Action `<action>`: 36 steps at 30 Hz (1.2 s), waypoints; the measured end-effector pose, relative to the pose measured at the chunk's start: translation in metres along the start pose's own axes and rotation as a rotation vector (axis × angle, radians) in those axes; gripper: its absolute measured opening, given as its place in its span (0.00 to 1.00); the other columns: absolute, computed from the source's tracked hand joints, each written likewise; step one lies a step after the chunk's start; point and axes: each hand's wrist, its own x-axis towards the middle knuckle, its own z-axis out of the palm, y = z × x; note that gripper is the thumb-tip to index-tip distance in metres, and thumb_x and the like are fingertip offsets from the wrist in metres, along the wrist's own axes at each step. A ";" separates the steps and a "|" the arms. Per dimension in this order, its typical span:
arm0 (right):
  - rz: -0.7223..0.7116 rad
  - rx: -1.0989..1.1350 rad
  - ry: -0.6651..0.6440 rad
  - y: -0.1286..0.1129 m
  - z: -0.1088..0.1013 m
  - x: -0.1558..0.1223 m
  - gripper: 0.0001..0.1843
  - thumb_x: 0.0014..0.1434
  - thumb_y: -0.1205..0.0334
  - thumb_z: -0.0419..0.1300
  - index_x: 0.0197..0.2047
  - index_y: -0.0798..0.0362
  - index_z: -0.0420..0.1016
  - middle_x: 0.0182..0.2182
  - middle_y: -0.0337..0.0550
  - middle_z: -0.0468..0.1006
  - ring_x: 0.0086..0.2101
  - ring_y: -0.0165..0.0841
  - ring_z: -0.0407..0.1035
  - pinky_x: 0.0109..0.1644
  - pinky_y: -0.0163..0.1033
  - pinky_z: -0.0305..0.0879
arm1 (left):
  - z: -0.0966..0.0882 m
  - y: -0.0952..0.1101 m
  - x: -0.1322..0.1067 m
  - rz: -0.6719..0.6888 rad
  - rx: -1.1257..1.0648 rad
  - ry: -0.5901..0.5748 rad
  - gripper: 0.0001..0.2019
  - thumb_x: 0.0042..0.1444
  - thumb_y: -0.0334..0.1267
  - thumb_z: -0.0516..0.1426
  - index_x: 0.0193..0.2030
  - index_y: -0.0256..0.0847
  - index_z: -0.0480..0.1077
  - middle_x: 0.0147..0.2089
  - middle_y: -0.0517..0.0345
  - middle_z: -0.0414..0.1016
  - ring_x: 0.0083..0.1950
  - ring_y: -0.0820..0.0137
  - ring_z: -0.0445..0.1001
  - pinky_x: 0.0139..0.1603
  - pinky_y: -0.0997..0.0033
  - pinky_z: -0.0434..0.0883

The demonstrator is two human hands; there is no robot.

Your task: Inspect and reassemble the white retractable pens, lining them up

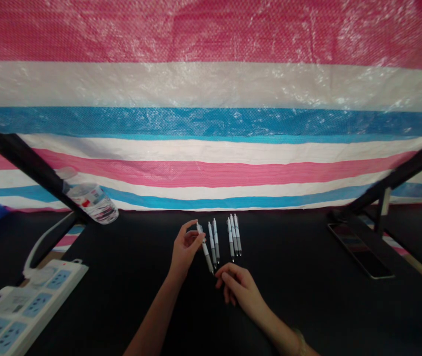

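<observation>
My left hand (184, 248) pinches the upper end of a white pen (205, 249) that slants down to the right over the black table (292, 296). My right hand (238, 289) rests on the table just below the pen's tip, fingers curled, with nothing visible in it. Two more white pens (214, 242) lie side by side right of the held one. Three further pens (233, 236) lie in a tight group a little farther right, above my right hand.
A white power strip (18, 309) with its cable sits at the near left. A clear water bottle (90, 200) lies at the back left by a black frame bar (21, 158). A dark phone (359, 249) lies at the right. A striped tarp (211, 123) hangs behind.
</observation>
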 end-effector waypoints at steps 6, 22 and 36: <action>-0.005 -0.025 -0.006 0.000 0.000 -0.001 0.22 0.59 0.43 0.57 0.38 0.56 0.72 0.28 0.42 0.77 0.16 0.23 0.64 0.16 0.28 0.50 | -0.003 -0.004 0.002 0.167 0.293 0.031 0.26 0.49 0.40 0.66 0.56 0.45 0.72 0.42 0.54 0.82 0.32 0.67 0.77 0.31 0.71 0.75; -0.170 -0.251 0.095 -0.017 -0.009 -0.005 0.11 0.63 0.56 0.55 0.38 0.54 0.74 0.28 0.41 0.77 0.21 0.28 0.66 0.23 0.33 0.60 | -0.011 0.000 -0.006 0.387 0.772 -0.566 0.32 0.43 0.35 0.69 0.59 0.50 0.71 0.55 0.51 0.68 0.49 0.61 0.72 0.50 0.61 0.73; -0.628 -1.449 0.023 -0.029 -0.044 0.003 0.18 0.61 0.74 0.57 0.53 0.51 0.73 0.52 0.47 0.76 0.52 0.44 0.64 0.56 0.49 0.62 | 0.000 -0.016 -0.007 0.441 0.843 -0.535 0.21 0.47 0.32 0.68 0.49 0.47 0.77 0.54 0.52 0.69 0.46 0.62 0.73 0.50 0.60 0.72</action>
